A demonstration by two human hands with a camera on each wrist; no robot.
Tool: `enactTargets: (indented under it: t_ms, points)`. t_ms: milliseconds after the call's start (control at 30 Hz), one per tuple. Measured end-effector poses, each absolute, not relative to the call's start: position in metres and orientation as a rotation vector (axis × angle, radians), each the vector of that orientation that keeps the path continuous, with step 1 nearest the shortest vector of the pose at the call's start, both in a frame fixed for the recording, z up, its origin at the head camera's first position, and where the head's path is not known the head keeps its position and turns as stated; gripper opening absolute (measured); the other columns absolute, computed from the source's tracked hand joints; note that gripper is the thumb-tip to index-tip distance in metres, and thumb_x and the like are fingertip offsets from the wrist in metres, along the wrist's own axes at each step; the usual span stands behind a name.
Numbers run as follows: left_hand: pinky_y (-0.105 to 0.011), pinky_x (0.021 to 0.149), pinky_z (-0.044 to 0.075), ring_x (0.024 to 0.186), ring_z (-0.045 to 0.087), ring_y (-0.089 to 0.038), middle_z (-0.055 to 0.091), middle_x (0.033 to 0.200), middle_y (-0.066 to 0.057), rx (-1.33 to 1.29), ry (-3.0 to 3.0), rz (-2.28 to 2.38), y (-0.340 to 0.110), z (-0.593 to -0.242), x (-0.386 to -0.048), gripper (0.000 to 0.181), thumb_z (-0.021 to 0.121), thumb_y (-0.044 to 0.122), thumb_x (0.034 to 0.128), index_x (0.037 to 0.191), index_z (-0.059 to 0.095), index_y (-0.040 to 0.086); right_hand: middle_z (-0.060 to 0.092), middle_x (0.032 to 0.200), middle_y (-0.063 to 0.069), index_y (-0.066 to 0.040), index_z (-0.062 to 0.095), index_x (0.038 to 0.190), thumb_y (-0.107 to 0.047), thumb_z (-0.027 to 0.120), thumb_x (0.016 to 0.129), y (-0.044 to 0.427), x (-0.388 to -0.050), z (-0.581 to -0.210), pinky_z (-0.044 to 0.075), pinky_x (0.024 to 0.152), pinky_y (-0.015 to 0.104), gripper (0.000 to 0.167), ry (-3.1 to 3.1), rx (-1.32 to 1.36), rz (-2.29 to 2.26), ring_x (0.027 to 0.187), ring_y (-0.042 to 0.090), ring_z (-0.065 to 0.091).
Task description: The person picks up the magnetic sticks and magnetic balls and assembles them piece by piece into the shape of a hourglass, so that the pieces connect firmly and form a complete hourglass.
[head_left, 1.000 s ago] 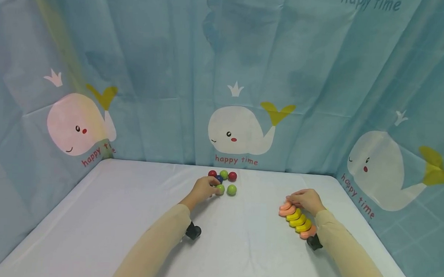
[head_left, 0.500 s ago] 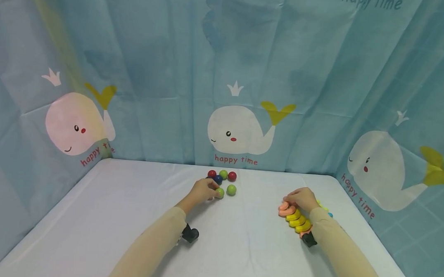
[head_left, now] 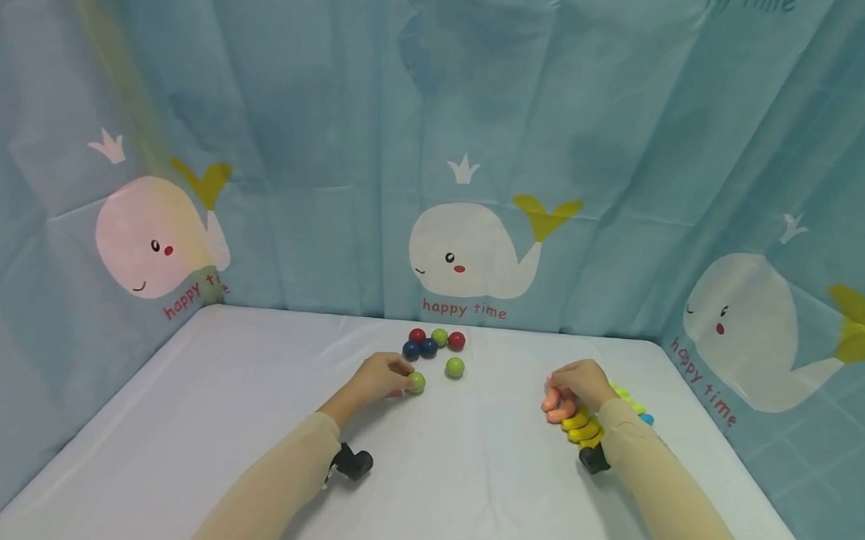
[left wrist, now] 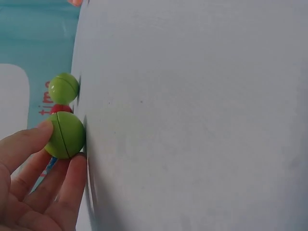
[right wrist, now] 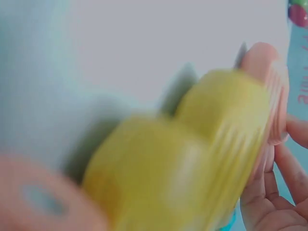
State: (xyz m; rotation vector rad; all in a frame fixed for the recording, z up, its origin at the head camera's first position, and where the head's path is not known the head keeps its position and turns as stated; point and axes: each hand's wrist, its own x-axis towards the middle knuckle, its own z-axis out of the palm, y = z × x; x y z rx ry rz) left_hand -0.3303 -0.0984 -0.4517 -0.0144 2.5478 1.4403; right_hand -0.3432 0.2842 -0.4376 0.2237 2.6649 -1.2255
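My left hand (head_left: 375, 376) pinches a green ball (head_left: 417, 383) between thumb and fingers, low over the white table. In the left wrist view a seam runs round this ball (left wrist: 66, 136). My right hand (head_left: 580, 379) holds a pink curved piece (head_left: 551, 399) at the far end of an overlapping row. Another pink curved piece (head_left: 561, 412) lies against it, followed by several yellow curved pieces (head_left: 578, 425). In the right wrist view the thumb and fingers are round the ridged pink piece (right wrist: 274, 91); large yellow pieces (right wrist: 226, 110) fill the foreground, blurred.
At the table's back edge sit two red balls (head_left: 457, 341), two dark blue balls (head_left: 429, 348) and a green ball (head_left: 440, 337). Another green ball (head_left: 455, 368) stands nearer. Lime pieces (head_left: 628, 398) and a blue piece (head_left: 647, 419) show behind the right forearm. A whale-print curtain (head_left: 335, 177) encloses the table.
My left hand has drawn the green ball left and nearer, away from the cluster, uncovering both blue balls. My right hand has shifted slightly left, and the end pink piece has turned more upright.
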Motion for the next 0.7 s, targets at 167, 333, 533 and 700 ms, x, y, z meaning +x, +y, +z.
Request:
enactTargets:
  t_ms: [167, 333, 533, 700]
  points:
    - [-0.029, 0.081, 0.06, 0.092, 0.067, -0.016, 0.069, 0.11, -0.009, -0.082, 2.515, 1.478, -0.107, -0.453, -0.324, 0.026, 0.08, 0.016, 0.0822, 0.105, 0.07, 0.009, 0.069, 0.12, 0.017, 0.001, 0.071, 0.115, -0.028, 0.07, 0.089, 0.273, -0.342, -0.431, 0.046, 0.102, 0.049, 0.039, 2.629, 0.226, -1.238, 0.11, 0.031, 0.06]
    - [-0.03, 0.083, 0.06, 0.093, 0.069, -0.016, 0.071, 0.11, -0.01, -0.082, 2.48, 1.537, -0.114, -0.455, -0.318, 0.027, 0.079, 0.016, 0.0822, 0.106, 0.07, 0.007, 0.064, 0.126, 0.013, -0.004, 0.067, 0.123, -0.034, 0.07, 0.09, 0.254, -0.335, -0.422, 0.052, 0.088, 0.043, 0.045, 2.529, 0.305, -1.318, 0.11, 0.028, 0.057]
    - [-0.032, 0.086, 0.059, 0.093, 0.068, -0.016, 0.071, 0.111, -0.01, -0.102, 2.47, 1.58, -0.117, -0.459, -0.31, 0.028, 0.079, 0.018, 0.0831, 0.107, 0.07, 0.007, 0.064, 0.13, 0.009, -0.011, 0.065, 0.128, -0.039, 0.072, 0.089, 0.225, -0.324, -0.419, 0.048, 0.093, 0.053, 0.049, 2.414, 0.35, -1.444, 0.118, 0.028, 0.058]
    - [-0.032, 0.084, 0.059, 0.091, 0.068, -0.016, 0.071, 0.108, -0.009, -0.105, 2.489, 1.582, -0.118, -0.461, -0.305, 0.027, 0.078, 0.019, 0.084, 0.107, 0.069, 0.007, 0.066, 0.132, 0.005, -0.014, 0.068, 0.127, -0.035, 0.071, 0.089, 0.207, -0.317, -0.427, 0.043, 0.101, 0.056, 0.043, 2.428, 0.298, -1.452, 0.118, 0.021, 0.059]
